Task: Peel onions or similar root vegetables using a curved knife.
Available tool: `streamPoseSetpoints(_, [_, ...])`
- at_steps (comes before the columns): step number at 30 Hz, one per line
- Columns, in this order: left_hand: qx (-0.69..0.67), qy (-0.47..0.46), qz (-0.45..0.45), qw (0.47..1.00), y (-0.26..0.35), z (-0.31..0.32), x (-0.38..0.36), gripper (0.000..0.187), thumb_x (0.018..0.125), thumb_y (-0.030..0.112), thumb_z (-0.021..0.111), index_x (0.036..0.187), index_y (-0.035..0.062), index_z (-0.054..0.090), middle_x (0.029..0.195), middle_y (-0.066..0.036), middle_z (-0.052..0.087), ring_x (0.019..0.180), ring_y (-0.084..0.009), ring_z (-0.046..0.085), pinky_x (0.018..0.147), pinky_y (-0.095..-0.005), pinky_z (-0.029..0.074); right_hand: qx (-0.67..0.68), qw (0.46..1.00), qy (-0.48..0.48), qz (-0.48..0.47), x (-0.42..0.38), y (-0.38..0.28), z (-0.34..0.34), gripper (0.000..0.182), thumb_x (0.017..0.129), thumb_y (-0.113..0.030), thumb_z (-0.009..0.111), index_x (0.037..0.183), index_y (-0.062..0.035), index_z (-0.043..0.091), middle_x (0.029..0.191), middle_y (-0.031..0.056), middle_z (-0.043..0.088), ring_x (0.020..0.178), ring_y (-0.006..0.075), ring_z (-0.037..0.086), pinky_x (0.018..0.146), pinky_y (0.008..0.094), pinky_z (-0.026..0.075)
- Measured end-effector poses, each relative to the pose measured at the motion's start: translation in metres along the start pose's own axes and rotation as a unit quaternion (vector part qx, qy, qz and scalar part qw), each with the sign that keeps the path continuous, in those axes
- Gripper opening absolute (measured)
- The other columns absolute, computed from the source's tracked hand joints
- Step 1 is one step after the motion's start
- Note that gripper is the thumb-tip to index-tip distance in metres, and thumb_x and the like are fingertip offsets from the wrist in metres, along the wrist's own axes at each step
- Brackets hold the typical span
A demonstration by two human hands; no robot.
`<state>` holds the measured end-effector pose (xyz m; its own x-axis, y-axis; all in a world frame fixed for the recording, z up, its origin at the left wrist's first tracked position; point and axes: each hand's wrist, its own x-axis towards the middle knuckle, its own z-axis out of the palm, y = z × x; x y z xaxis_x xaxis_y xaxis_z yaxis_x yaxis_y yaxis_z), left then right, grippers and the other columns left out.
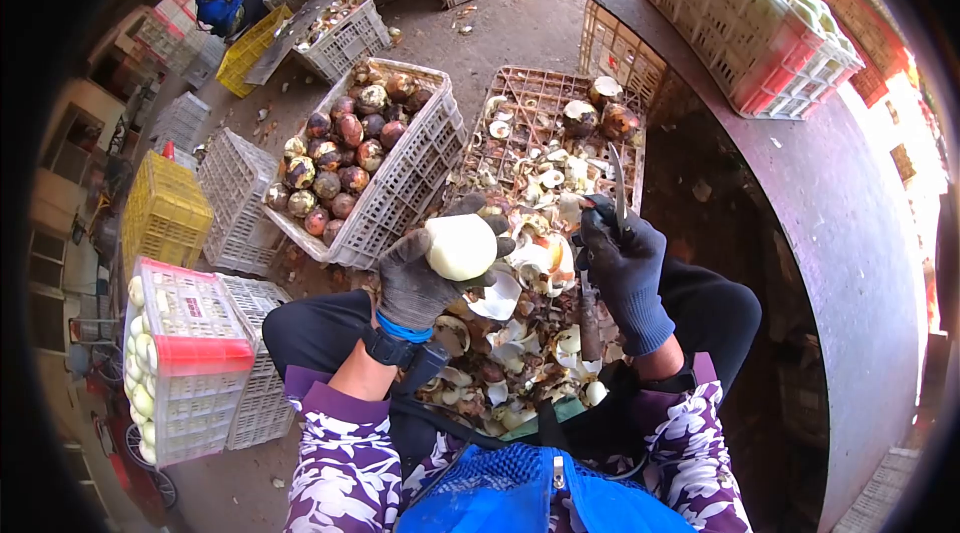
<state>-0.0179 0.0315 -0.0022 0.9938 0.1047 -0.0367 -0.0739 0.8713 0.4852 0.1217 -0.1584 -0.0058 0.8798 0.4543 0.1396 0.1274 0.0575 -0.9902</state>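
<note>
A smooth, pale peeled fruit point(461, 247) sits in my left hand point(420, 278), which wears a dark grey glove, its fingers wrapped round the fruit. My right hand point(628, 268), in a dark blue glove, is closed round a knife whose curved blade point(618, 178) points up and away from me. Between and below my hands, peel pieces point(510, 348) and shell scraps lie heaped. Beyond them, a few dark, partly cut fruits point(620, 121) rest on an upturned crate point(515, 88). To the left, a white crate point(425, 148) holds many unpeeled brown fruits point(350, 130).
Crates of pale fruit stand at lower left point(200, 363) and upper right point(745, 23). A curved board point(850, 223) runs along the right. Yellow crates point(165, 208) and white crates stand at left. Another person point(220, 8) is at the far upper left.
</note>
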Motion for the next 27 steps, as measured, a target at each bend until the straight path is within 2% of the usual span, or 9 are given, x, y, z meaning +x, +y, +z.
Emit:
streamPoseSetpoints(2, [-0.108,-0.004,-0.011,0.994,-0.001,-0.006,-0.001,0.083,0.084,0.044,0.063,0.143,0.0012,0.022,0.144,-0.030,0.026,0.123,-0.0468,0.044,0.087,-0.0509,0.053,0.015,0.994,-0.053,0.091,0.000,-0.003,-0.004,0.012,0.085,-0.009,0.065,0.093,-0.0016,0.067,0.062,0.0028,0.059,0.055,0.0084,0.055,0.053,0.0268,0.045])
streamPoseSetpoints(5, [-0.216,-0.042,-0.023,0.975,0.001,-0.008,0.001,0.080,0.088,0.047,0.057,0.145,0.0044,0.020,0.147,-0.029,0.022,0.122,-0.0466,0.044,0.085,-0.0474,0.055,-0.335,0.934,-0.125,-0.005,0.002,0.023,-0.010,0.012,0.074,-0.010,0.067,0.083,-0.0029,0.063,0.069,0.0191,0.062,0.064,0.0329,0.063,0.060,0.0404,0.048])
streamPoseSetpoints(8, [-0.249,-0.037,-0.024,0.968,0.006,-0.014,0.000,0.080,0.089,0.047,0.056,0.145,0.0043,0.021,0.146,-0.028,0.024,0.121,-0.0463,0.045,0.084,-0.0465,0.056,-0.297,0.945,-0.104,-0.093,0.002,0.030,-0.006,0.016,0.085,-0.012,0.067,0.090,0.0024,0.065,0.063,0.0118,0.054,0.058,0.0093,0.050,0.057,0.0280,0.045])
streamPoseSetpoints(11, [-0.247,0.004,0.021,0.969,0.011,-0.007,-0.011,0.070,0.088,0.048,0.057,0.135,0.0000,0.037,0.134,-0.030,0.040,0.119,-0.0474,0.046,0.084,-0.0509,0.055,-0.311,0.940,-0.134,-0.030,0.008,0.055,-0.013,0.016,0.089,-0.013,0.064,0.098,0.0009,0.067,0.071,-0.0028,0.060,0.062,0.0030,0.050,0.053,0.0232,0.043])
streamPoseSetpoints(14, [-0.268,0.015,0.102,0.958,0.028,0.002,-0.046,0.067,0.088,0.050,0.057,0.134,0.0041,0.040,0.130,-0.027,0.047,0.117,-0.0434,0.049,0.083,-0.0519,0.055,-0.256,0.955,-0.128,-0.078,0.012,0.081,-0.015,0.019,0.089,-0.013,0.065,0.099,0.0024,0.068,0.072,-0.0015,0.062,0.059,0.0032,0.051,0.050,0.0216,0.041])
streamPoseSetpoints(15, [-0.245,0.012,0.139,0.960,0.037,0.008,-0.063,0.066,0.088,0.049,0.057,0.133,0.0039,0.041,0.130,-0.026,0.047,0.118,-0.0433,0.049,0.083,-0.0512,0.055,-0.131,0.986,-0.097,0.023,0.005,0.051,0.002,0.011,0.085,-0.006,0.064,0.082,0.0049,0.067,0.067,0.0061,0.065,0.059,0.0122,0.057,0.055,0.0281,0.044])
streamPoseSetpoints(17, [-0.228,0.033,0.181,0.956,0.064,0.038,-0.111,0.063,0.087,0.048,0.059,0.128,0.0030,0.045,0.128,-0.024,0.049,0.117,-0.0432,0.050,0.081,-0.0487,0.057,-0.089,0.987,-0.123,0.057,0.010,0.075,0.000,0.010,0.089,-0.004,0.060,0.097,0.0005,0.064,0.070,0.0001,0.058,0.059,0.0061,0.053,0.053,0.0197,0.041])
streamPoseSetpoints(22, [-0.124,0.026,0.394,0.911,0.100,0.081,-0.241,0.067,0.091,0.046,0.053,0.136,-0.0005,0.035,0.136,-0.028,0.040,0.122,-0.0443,0.045,0.089,-0.0476,0.054,-0.099,0.980,-0.135,0.108,0.007,0.077,0.018,0.027,0.091,-0.025,0.061,0.105,-0.0016,0.063,0.064,0.0055,0.060,0.039,0.0098,0.050,0.034,0.0228,0.036])
streamPoseSetpoints(27, [-0.110,0.161,0.492,0.849,0.115,0.025,-0.355,0.065,0.086,0.041,0.064,0.130,0.0005,0.040,0.124,-0.023,0.050,0.116,-0.0443,0.049,0.089,-0.0516,0.053,-0.057,0.979,-0.157,0.118,0.004,0.098,0.011,0.030,0.090,-0.023,0.064,0.107,0.0011,0.063,0.075,0.0092,0.066,0.045,0.0079,0.047,0.039,0.0232,0.036])
